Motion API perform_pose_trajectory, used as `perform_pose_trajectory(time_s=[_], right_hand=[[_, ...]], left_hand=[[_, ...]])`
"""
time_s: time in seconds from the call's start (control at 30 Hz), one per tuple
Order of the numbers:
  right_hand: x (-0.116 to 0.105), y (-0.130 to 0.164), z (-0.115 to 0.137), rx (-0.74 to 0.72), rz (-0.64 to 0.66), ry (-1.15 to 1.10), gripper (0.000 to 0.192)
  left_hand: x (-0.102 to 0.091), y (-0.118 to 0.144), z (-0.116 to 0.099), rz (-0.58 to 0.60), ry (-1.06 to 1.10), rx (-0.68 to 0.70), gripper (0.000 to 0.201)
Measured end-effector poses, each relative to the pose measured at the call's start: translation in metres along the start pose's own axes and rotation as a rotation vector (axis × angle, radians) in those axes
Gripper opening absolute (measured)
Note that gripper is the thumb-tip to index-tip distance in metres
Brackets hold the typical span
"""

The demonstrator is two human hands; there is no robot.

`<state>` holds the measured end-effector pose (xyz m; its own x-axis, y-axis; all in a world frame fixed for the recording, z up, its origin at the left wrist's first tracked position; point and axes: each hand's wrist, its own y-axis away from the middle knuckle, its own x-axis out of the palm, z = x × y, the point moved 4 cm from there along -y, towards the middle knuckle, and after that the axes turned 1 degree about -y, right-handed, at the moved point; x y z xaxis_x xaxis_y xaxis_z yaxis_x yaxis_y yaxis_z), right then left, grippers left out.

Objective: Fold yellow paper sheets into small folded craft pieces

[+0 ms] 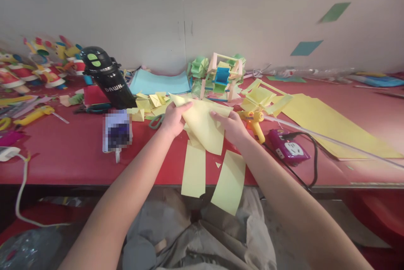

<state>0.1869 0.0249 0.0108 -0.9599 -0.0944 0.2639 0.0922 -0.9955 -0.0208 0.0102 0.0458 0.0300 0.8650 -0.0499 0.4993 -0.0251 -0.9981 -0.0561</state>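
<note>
A pale yellow sheet of paper (203, 125) is held up over the table, curved between my two hands. My left hand (175, 117) pinches its left side, thumb on top. On the right side, my right hand (232, 126) grips the sheet with the thumb pressed on its face. Below it lie two cut yellow paper strips (193, 170), the right one jutting past the table's front edge. A tiny paper scrap (218, 165) rests between them. Just left of my left hand are green scissor handles (156, 122), partly covered.
A black bottle (109, 78) and a phone (116, 131) stand at left. A yellow glue gun (254, 123), a purple power socket (288, 148) with cable and large yellow sheets (334, 129) lie right. Folded paper models (222, 76) and blue sheets (160, 82) sit behind.
</note>
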Motion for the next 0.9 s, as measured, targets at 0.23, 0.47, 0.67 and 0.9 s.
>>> perform_pose_trajectory(time_s=[0.23,0.47,0.67,0.9], right_hand=[[-0.0008,0.0006,0.0002,-0.008,-0.023,0.033,0.039],[-0.0008,0.0011,0.0018,-0.048,-0.024,0.067,0.034],[-0.0002,0.0040,0.0062,-0.041,-0.047,0.049,0.035],[-0.0006,0.0044,0.0087,-0.044,-0.066,0.062,0.041]], left_hand=[[-0.0020,-0.0004,-0.0050,-0.019,0.021,0.038,0.035],[-0.0023,-0.0001,-0.0038,-0.052,-0.003,0.034,0.039],[0.0039,0.0036,-0.0053,-0.046,0.033,0.025,0.038],[0.0039,0.0022,-0.0064,0.006,0.055,0.053,0.034]])
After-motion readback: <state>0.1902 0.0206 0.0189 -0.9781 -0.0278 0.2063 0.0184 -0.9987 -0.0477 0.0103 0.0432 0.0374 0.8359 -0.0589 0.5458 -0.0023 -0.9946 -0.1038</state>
